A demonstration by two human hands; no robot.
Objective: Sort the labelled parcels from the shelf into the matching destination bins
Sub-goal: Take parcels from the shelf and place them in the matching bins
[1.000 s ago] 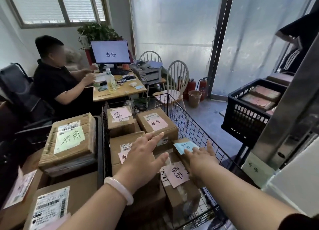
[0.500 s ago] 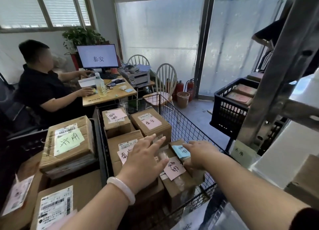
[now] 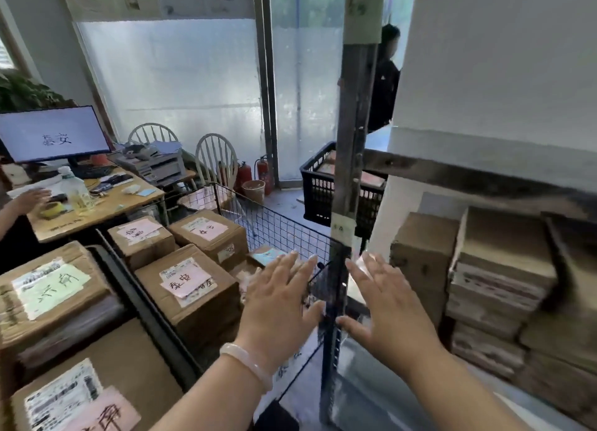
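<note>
The left hand (image 3: pixel 277 304), a pale bangle (image 3: pixel 248 362) on its wrist, and the right hand (image 3: pixel 384 311) are raised with fingers straight and spread. Each grip is slack and holds nothing. Between them stands the upright post (image 3: pixel 350 172) of the grey metal shelf (image 3: pixel 468 177). At the left, brown cardboard parcels with pink handwritten labels (image 3: pixel 190 288) lie in the black wire-mesh bin (image 3: pixel 274 227). At the right, flat brown cardboard parcels (image 3: pixel 497 288) are stacked on the shelf.
</note>
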